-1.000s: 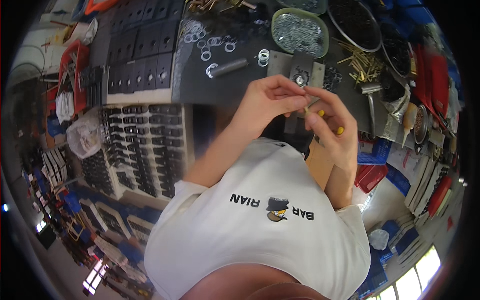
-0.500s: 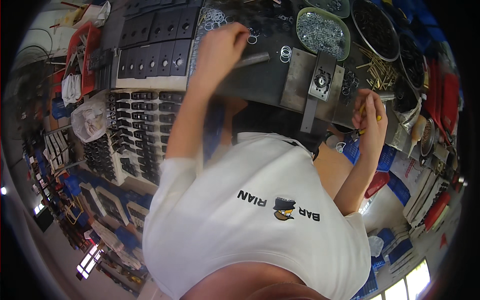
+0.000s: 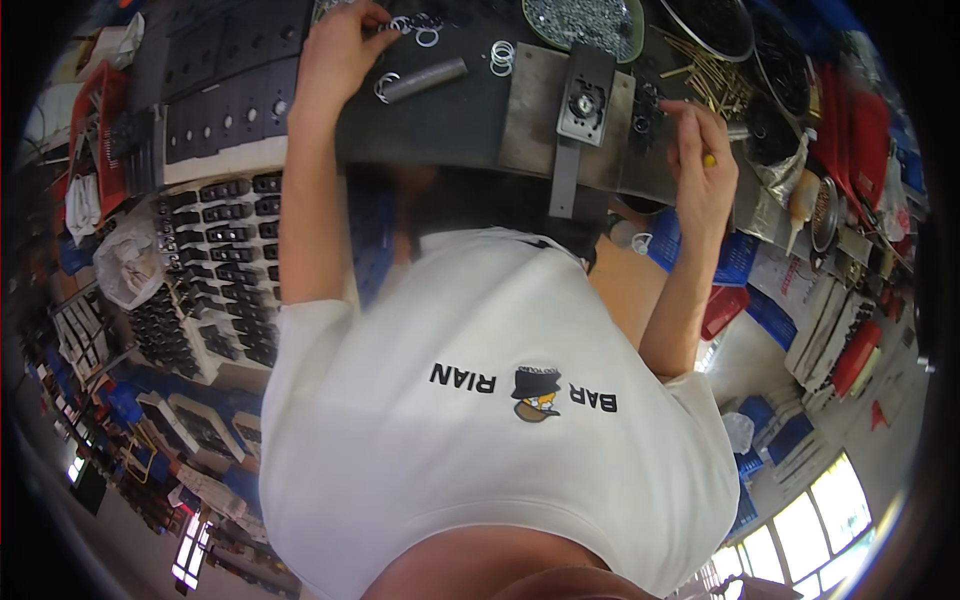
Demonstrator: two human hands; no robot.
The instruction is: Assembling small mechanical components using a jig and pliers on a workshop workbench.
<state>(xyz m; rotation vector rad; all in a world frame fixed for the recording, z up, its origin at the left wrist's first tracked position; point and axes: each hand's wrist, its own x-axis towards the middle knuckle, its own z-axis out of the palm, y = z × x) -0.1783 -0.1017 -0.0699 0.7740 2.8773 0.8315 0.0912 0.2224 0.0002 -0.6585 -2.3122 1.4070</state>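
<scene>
My left hand [image 3: 340,55] reaches far up the dark bench [image 3: 440,130], its fingertips pinched on one of the loose metal rings [image 3: 425,35]. A grey metal rod [image 3: 425,80] lies just right of that hand. My right hand [image 3: 700,165] hovers at the bench's right end, fingers closed on a small yellow piece [image 3: 709,160]. Between the hands lies a flat steel plate [image 3: 525,110] carrying a grey block with a round hole [image 3: 585,95].
A bowl of small metal parts [image 3: 585,25] and a heap of brass pins [image 3: 710,85] sit at the back. Black plates [image 3: 220,95] and rows of black parts [image 3: 215,265] fill the left. Red and blue crates [image 3: 850,130] stand at the right.
Both hands were together at the grey block. My left hand has swung left and up to the rings; my right hand has drawn back to the right with the yellow piece.
</scene>
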